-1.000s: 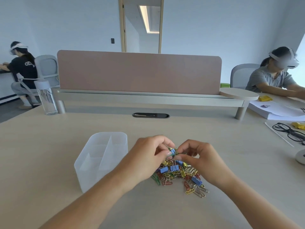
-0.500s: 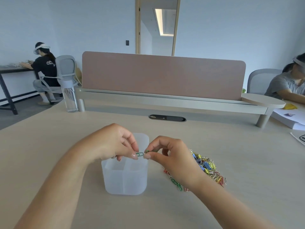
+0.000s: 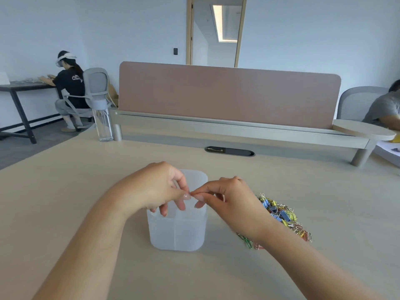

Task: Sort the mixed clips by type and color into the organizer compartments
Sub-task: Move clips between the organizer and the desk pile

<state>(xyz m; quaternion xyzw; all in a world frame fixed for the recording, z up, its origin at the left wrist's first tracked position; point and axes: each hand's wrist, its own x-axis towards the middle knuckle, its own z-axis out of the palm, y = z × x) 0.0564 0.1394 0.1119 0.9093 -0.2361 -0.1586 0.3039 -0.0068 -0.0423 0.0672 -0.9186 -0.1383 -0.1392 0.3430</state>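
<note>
A translucent white organizer (image 3: 177,232) with inner dividers stands on the pale desk in front of me. Both my hands hover over its open top. My left hand (image 3: 155,187) and my right hand (image 3: 231,198) meet fingertip to fingertip, each pinching thumb against forefinger on a small paper clip that is almost hidden between the nails. To the right of the organizer lies the mixed clip pile (image 3: 279,213): blue and yellow binder clips, with green and orange paper clips spilling toward my right wrist. The compartments' contents are hidden behind my fingers.
A clear water bottle (image 3: 104,124) stands at the back left by the pink desk divider (image 3: 227,96). A dark cable slot (image 3: 229,151) sits in the desk behind the organizer. A person (image 3: 69,83) sits far left; another person (image 3: 385,107) sits at the right edge.
My hands left the pile with a green paper clip and moved left over the organizer. The fingertips have since closed together, hiding the clip.
</note>
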